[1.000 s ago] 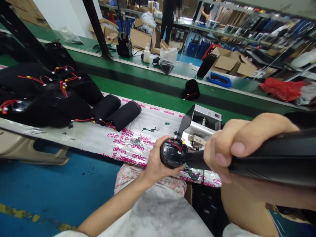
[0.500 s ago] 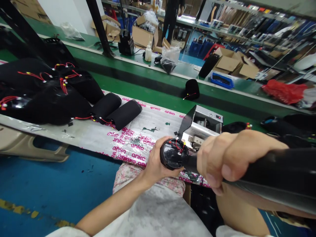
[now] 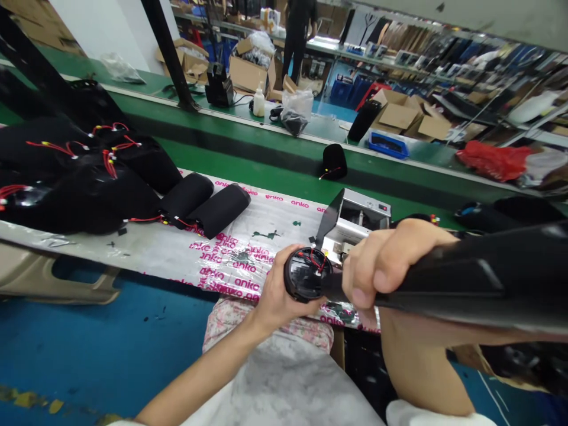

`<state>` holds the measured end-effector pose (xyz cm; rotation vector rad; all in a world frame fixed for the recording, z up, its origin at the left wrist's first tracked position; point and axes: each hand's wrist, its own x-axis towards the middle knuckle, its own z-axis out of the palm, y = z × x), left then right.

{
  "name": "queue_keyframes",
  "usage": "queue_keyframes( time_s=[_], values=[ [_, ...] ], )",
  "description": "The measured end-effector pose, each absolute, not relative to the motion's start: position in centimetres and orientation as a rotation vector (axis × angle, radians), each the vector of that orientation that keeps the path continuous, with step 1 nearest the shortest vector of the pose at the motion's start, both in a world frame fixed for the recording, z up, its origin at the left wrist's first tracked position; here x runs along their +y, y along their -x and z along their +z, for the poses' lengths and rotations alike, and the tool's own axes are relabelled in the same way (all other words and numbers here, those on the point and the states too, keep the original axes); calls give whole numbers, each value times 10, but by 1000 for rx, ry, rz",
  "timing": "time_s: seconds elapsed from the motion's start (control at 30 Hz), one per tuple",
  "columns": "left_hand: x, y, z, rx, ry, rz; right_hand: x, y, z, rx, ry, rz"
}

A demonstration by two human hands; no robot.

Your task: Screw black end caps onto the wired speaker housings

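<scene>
My left hand [image 3: 280, 290] is wrapped round a black cylindrical housing [image 3: 306, 287] above the front edge of the bench. Red and black wires with small white connectors lie on its round end, which faces up. In my right hand [image 3: 381, 260] is a long black tool [image 3: 470, 284], gripped with curled fingers. Its narrow dark front end points left and meets the right side of the housing; whether it touches is hard to tell. Just behind both hands stands a silver metal machine [image 3: 364, 210] with an open frame and a red switch.
Two black fabric-covered cylinders [image 3: 224, 210] and a heap of black pieces with red wires [image 3: 80, 171] lie to the left on the bench's printed film [image 3: 266, 219]. A lone black piece [image 3: 334, 161] sits on the green belt [image 3: 248, 157]. Across it, a person [image 3: 299, 32] stands among boxes.
The view has shifted slightly, so the bench things appear a little further left. The black tool has swung to a more level angle. Both hands keep their holds.
</scene>
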<state>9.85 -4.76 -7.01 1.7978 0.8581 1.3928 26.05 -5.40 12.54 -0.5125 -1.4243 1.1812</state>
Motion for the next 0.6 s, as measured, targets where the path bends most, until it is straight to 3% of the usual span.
queue_keyframes(
  time_s=[0.13, 0.3, 0.6],
  values=[
    [-36, -78, -63, 639, -1866, 1313, -60, -301, 128, -1352, 553, 851],
    [-4, -30, -34, 433, -2043, 897, -54, -334, 107, -1251, 683, 503],
    [7, -27, -9, 435, -2261, 877, -29, -306, 53, -1144, 715, 619]
  ],
)
